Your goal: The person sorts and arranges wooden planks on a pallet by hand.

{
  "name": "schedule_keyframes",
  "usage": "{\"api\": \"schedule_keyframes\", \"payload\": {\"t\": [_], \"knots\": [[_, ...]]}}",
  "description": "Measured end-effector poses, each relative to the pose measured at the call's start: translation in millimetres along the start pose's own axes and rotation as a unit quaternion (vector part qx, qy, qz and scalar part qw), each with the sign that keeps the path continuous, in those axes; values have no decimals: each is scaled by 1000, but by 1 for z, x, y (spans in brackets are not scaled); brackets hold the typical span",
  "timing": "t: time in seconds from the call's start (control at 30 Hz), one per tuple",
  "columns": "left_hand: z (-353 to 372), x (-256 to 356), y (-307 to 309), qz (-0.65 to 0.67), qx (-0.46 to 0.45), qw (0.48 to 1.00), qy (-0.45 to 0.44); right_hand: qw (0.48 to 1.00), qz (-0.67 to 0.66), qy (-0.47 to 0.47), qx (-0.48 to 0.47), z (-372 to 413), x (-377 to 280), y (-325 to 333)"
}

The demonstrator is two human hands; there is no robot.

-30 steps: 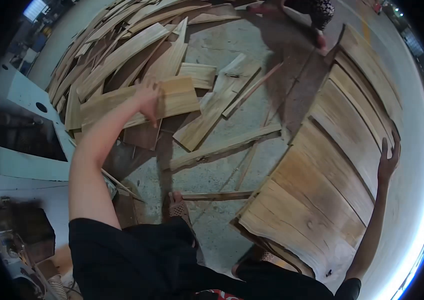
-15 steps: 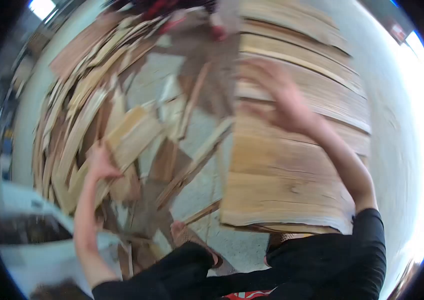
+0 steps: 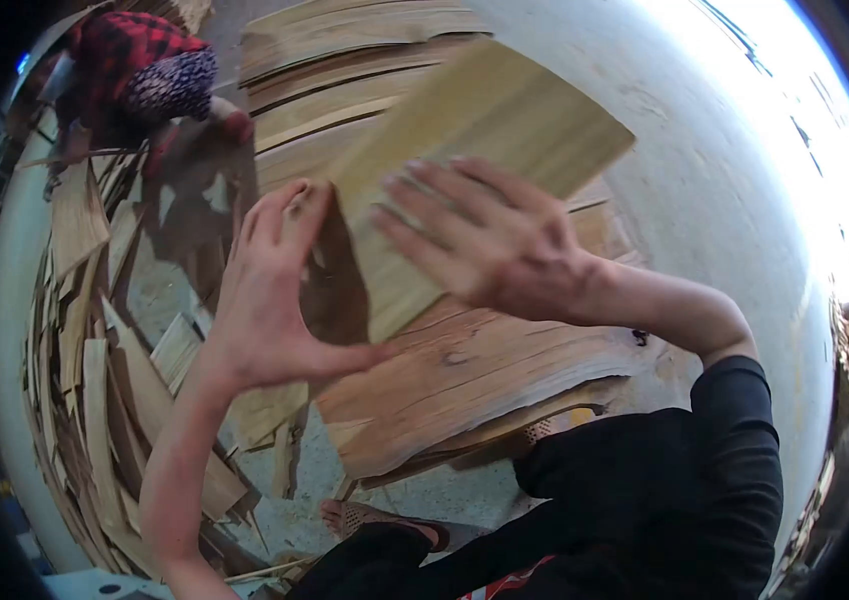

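Note:
A thin, pale wood veneer sheet (image 3: 514, 110) lies slantwise over a stack of veneer sheets (image 3: 464, 390), its far edge seeming raised. My right hand (image 3: 489, 240) rests flat on its face, fingers stretched out and slightly blurred. Along the sheet's left edge, my left hand (image 3: 264, 310) is held open in a wide curve, thumb and fingers far apart. The thumb tip reaches the sheet's near corner; whether it touches cannot be made out. A dark gap shows between this palm and the sheet.
Loose veneer strips (image 3: 94, 400) are heaped on the floor at left. A person in a red checked top (image 3: 144, 60) bends over at the upper left, beside the stack. My sandalled foot (image 3: 379, 520) stands near the stack's front edge.
My left hand has come from the strip heap to the stack, and the pale sheet now lies there. My right hand has moved down onto that sheet. The view has turned right.

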State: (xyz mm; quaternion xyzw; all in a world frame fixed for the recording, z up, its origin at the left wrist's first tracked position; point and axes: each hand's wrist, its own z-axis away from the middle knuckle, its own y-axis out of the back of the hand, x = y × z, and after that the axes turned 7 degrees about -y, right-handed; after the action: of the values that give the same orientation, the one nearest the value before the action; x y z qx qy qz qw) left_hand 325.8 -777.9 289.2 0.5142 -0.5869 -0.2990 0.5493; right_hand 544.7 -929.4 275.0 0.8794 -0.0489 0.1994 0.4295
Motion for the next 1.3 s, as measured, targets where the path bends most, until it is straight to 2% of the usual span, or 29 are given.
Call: {"api": "schedule_keyframes", "payload": {"t": [0.03, 0.1, 0.13, 0.2, 0.23, 0.33, 0.37, 0.4, 0.47, 0.5, 0.6, 0.63, 0.7, 0.8, 0.9, 1.0, 1.2, 1.3], "knots": [[-1, 10, -4, -80, -8, 996, -30, 1000, 1, -10, -21, 20, 16, 3], [9, 40, 11, -124, -51, 990, -51, 998, -42, -41, -32, 53, 45, 12], [14, 49, 17, -149, -72, 984, -61, 989, -93, -87, -76, 64, 61, 18], [29, 56, 24, -86, -49, 995, -8, 949, -202, -185, -157, 81, 80, 32], [34, 53, 30, -54, -42, 997, 21, 936, -232, -203, -167, 78, 86, 42], [39, 32, 47, -70, 68, 995, 14, 909, -293, -245, -168, 64, 110, 55], [31, 37, 46, 21, 114, 991, 73, 906, -294, -261, -155, 61, 118, 53], [26, 33, 46, 38, 113, 991, 55, 902, -296, -277, -147, 58, 124, 50], [19, 19, 30, 78, 120, 989, 22, 859, -288, -342, -250, 49, 132, 32], [22, 9, 25, 57, 55, 996, 35, 834, -280, -369, -300, 48, 136, 20], [31, 19, -10, -77, 20, 997, 12, 904, -271, -299, -140, 94, 125, -57], [36, 25, -16, -90, -22, 996, 8, 861, -249, -344, -281, 93, 115, -52], [53, 33, -29, -110, -110, 988, 2, 954, -122, -155, -224, 99, 89, -28], [64, 24, -48, -51, -154, 987, 22, 894, -296, -138, -306, 114, 49, -18], [60, 19, -58, -49, -140, 988, 49, 907, -292, -143, -269, 121, 48, -19], [52, 11, -70, -58, -85, 994, 27, 913, -275, -151, -262, 127, 62, -33], [44, -7, -78, 6, -15, 999, 28, 928, -245, -151, -237, 131, 64, -45], [47, -19, -85, 54, 70, 995, 44, 927, -220, -159, -261, 126, 61, -46]]}}
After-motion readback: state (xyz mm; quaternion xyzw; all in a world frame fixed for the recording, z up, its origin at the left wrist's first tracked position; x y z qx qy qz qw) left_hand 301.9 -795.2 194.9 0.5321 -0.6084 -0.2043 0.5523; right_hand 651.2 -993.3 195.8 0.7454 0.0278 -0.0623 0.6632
